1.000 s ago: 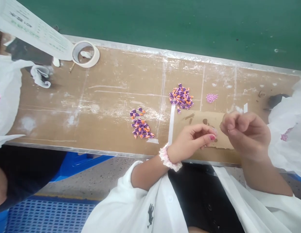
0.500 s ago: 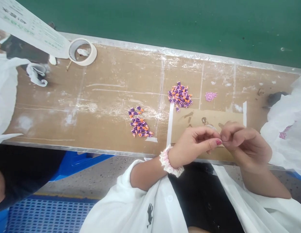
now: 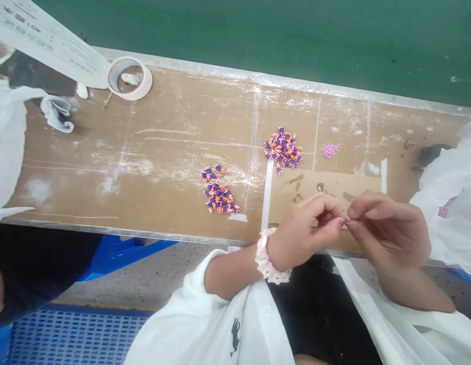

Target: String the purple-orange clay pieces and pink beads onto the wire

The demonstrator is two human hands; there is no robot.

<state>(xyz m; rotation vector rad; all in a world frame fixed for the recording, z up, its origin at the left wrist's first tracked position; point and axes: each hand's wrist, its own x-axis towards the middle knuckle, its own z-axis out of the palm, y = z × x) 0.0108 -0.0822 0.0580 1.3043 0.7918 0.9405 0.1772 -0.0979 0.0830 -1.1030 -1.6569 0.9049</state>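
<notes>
My left hand [image 3: 309,230], with a frilly white and pink band at the wrist, is closed in a pinch. A bit of a small purple and orange figure [image 3: 328,216] shows between its fingers. Thumb and forefinger of my right hand [image 3: 387,230] pinch together right at the left fingertips; what they hold is too small to name. Beyond the hands lies a heap of small purple and orange figures [image 3: 284,148]. A second group of such figures [image 3: 220,196] is further left. Tiny pink pieces [image 3: 331,150] form a small pile beside the heap.
Under my hands a tan sheet [image 3: 292,203] is taped to the cardboard-covered table [image 3: 174,177], with dark smears and a glossy blob [image 3: 320,187]. A tape roll [image 3: 144,87] and printed paper [image 3: 60,45] lie at far left. White plastic bags [image 3: 456,203] flank both ends. Another person's dark-clothed leg [image 3: 41,263] is at left.
My right forefinger has lifted and straightened somewhat, and the left fingers have parted slightly, showing a bit of the figure. Both hands stay together in nearly the same place.
</notes>
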